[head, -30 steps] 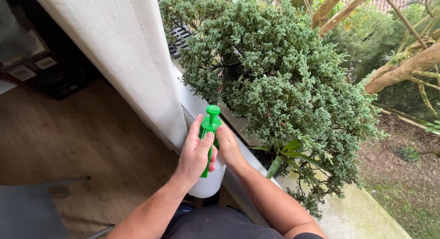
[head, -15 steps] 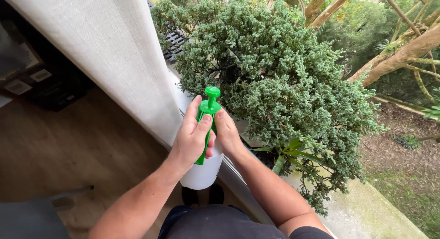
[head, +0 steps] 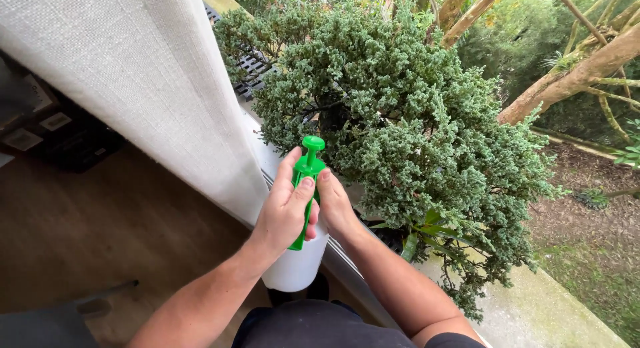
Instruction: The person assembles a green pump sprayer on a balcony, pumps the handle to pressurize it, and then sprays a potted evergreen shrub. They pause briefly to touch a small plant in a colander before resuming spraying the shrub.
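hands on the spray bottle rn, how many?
2. The left hand wraps the green pump top of the white plastic spray bottle; the right hand grips it from the side nearer the bushy green shrub.

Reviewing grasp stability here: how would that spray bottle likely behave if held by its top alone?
The spray bottle has a wide white body under a narrow green pump head, so it probably hangs bottom-heavy. Smooth plastic may be slippery if wet. Both the left hand and right hand steady it, hinting at some weight.

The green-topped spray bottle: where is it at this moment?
In the head view the spray bottle sits low and centre, held between the left hand and right hand, just right of the white curtain and before the dense green shrub.
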